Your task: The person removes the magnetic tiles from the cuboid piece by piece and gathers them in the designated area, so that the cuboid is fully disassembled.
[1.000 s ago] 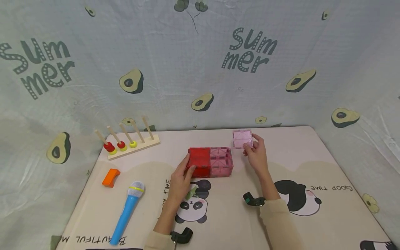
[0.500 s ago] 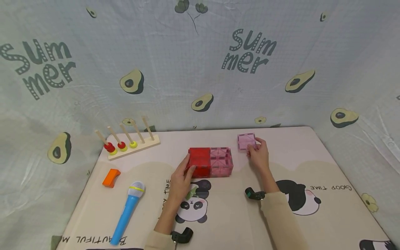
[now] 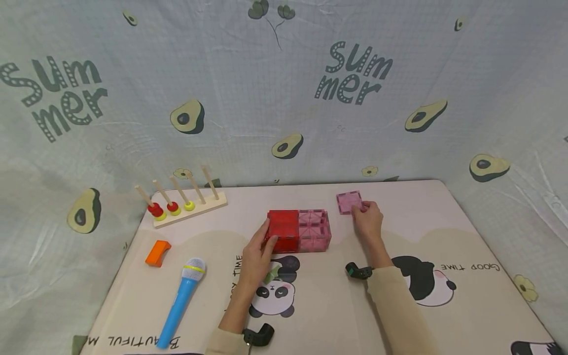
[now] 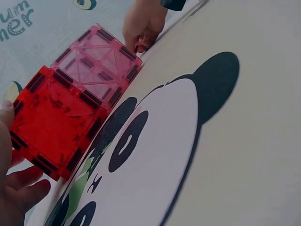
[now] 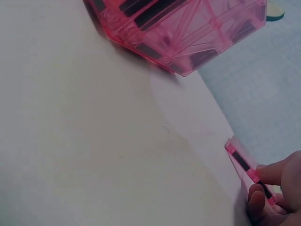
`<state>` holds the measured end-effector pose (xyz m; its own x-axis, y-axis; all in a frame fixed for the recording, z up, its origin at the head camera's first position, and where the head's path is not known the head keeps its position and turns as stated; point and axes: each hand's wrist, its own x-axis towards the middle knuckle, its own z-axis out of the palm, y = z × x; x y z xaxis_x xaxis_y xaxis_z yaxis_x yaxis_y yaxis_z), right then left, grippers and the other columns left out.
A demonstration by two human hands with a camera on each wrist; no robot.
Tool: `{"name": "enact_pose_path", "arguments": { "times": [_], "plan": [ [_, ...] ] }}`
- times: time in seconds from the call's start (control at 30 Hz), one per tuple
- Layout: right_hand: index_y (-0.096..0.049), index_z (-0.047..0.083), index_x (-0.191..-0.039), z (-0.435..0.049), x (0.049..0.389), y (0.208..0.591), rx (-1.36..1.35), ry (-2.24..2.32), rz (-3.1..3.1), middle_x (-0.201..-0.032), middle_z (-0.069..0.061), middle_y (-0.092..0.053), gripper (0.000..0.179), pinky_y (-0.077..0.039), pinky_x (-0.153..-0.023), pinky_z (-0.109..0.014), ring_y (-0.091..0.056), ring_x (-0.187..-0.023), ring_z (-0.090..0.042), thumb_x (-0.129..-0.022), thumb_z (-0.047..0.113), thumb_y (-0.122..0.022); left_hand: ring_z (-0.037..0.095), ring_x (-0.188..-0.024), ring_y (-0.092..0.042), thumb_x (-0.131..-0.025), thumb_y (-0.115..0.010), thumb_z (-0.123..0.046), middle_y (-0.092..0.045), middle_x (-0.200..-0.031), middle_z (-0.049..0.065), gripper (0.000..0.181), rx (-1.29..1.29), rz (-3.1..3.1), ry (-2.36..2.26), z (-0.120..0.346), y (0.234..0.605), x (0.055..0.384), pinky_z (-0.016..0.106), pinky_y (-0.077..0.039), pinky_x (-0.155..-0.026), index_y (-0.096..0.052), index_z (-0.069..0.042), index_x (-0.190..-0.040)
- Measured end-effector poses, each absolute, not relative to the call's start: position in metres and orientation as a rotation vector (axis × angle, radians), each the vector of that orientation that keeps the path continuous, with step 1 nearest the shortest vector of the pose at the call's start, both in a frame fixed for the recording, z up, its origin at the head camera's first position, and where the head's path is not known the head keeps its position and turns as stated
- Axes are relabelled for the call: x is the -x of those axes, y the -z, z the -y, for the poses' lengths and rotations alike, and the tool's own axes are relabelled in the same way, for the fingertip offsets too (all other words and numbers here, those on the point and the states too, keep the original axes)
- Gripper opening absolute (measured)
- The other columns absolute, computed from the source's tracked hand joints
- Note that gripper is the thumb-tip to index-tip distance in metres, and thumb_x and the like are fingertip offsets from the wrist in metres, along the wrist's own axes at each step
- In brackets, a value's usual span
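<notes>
A red magnetic-tile cube (image 3: 284,230) sits on the table, joined on its right to a pink magnetic-tile cube (image 3: 314,230). My left hand (image 3: 256,256) holds the red cube from its left side, thumb at the near left corner. Past the pink cube, toward the back, my right hand (image 3: 368,219) pinches a single pink magnetic tile (image 3: 348,202) by its right edge. In the right wrist view, thumb and finger grip that tile (image 5: 241,161), which is tilted with one edge close to the tabletop; whether it touches is hard to tell.
A wooden peg board (image 3: 191,212) with red and yellow beads stands at the back left. An orange arch block (image 3: 157,253) and a blue toy microphone (image 3: 182,301) lie left of my left hand. A printed cloth (image 3: 239,98) hangs behind the table's back edge.
My right hand has brought the pink tile slightly right and down, from raised and facing forward to lying flatter near the table. My left hand and the joined cubes have stayed in place.
</notes>
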<state>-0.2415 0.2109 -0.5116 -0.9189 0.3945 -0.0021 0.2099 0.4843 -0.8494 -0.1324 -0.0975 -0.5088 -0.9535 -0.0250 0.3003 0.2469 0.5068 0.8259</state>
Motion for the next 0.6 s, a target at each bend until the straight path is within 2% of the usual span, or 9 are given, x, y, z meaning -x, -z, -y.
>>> {"name": "enact_pose_path", "arguments": {
  "times": [0.2,0.43,0.6],
  "plan": [
    [-0.057,-0.015,-0.125,-0.206,0.241,0.515,0.5,-1.349,2.465,-0.113,-0.03,-0.056,0.046,-0.049,-0.097,-0.054,-0.052,-0.102,-0.039,-0.095,0.021,-0.062,0.026,-0.14,-0.051,-0.1,-0.06,-0.035,-0.05,-0.154,0.004,0.061,0.206,2.461,1.426,0.098,0.511,0.132,0.041,-0.05,-0.106,-0.039,-0.021,-0.155],
    [-0.059,-0.015,-0.12,-0.201,0.242,0.518,0.513,-1.276,2.456,-0.12,-0.031,-0.049,0.042,-0.045,-0.103,-0.055,-0.05,-0.112,-0.043,-0.092,0.016,-0.062,0.025,-0.14,-0.051,-0.1,-0.06,-0.035,-0.049,-0.154,0.002,0.06,0.22,2.455,1.43,0.098,0.512,0.134,0.04,-0.05,-0.106,-0.039,-0.021,-0.155],
    [-0.058,-0.016,-0.12,-0.198,0.241,0.518,0.519,-1.284,2.45,-0.12,-0.032,-0.048,0.041,-0.044,-0.103,-0.056,-0.049,-0.111,-0.044,-0.093,0.015,-0.059,0.025,-0.14,-0.051,-0.101,-0.059,-0.036,-0.049,-0.155,0.002,0.06,0.204,2.473,1.419,0.098,0.512,0.134,0.04,-0.049,-0.107,-0.039,-0.022,-0.156]
  ]
}}
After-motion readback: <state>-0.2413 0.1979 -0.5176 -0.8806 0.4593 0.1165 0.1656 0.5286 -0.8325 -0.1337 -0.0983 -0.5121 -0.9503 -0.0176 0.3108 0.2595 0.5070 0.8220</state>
